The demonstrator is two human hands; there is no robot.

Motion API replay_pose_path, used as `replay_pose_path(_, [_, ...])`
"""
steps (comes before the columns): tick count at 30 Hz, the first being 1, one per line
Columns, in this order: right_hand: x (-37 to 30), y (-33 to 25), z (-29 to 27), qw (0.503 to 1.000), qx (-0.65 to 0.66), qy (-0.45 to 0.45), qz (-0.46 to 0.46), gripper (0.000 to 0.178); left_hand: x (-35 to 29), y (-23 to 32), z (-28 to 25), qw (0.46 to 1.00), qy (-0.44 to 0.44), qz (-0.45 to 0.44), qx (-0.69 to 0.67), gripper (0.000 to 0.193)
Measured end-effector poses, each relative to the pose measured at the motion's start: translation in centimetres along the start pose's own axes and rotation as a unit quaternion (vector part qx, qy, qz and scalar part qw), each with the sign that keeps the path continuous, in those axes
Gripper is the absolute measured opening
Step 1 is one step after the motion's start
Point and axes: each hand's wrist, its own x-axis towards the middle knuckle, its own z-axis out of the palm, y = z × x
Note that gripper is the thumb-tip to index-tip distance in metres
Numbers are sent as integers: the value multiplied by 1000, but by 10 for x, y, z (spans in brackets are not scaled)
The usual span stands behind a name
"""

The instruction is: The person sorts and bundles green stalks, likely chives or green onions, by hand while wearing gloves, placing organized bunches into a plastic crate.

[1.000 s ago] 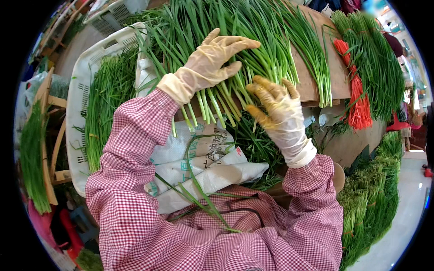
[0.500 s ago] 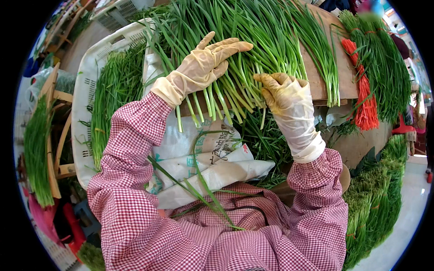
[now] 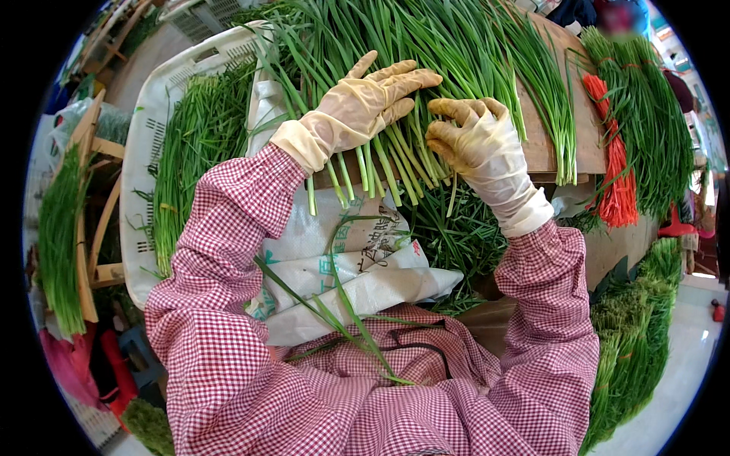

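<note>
Head | green leafy stalks (image 3: 456, 64) — under left grip (image 3: 357, 110) | near right grip (image 3: 487, 148)

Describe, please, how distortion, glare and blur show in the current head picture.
In the head view, the fisheye lens bows the white plastic crate near the left rim and leaves black corners; in the head view, the floor at lower right looks pale and bright; also in the head view, the gloved left hand and chives look fairly sharp, while a patch at upper right is blurred.

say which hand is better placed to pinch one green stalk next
Probably the right hand: its fingers are curled near the stalks, while the left hand extends open across them.
</note>
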Motion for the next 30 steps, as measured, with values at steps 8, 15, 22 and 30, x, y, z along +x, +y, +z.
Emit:
replay_pose_path(8, [15, -24, -7, 992, 12, -122, 28, 25, -4, -5, 7, 1000, 4, 5, 19, 40])
replay_pose_path(15, [22, -32, 3, 979, -166, -112, 19, 26, -4, -4, 5, 1000, 10, 12, 15, 43])
replay_pose_path(22, [-13, -82, -50, 922, 316, -221, 33, 14, -5, -1, 4, 1000, 5, 6, 15, 46])
replay_pose_path(30, [-36, -81, -71, 876, 397, -222, 159, 17, -6, 7, -10, 993, 54, 92, 56, 42])
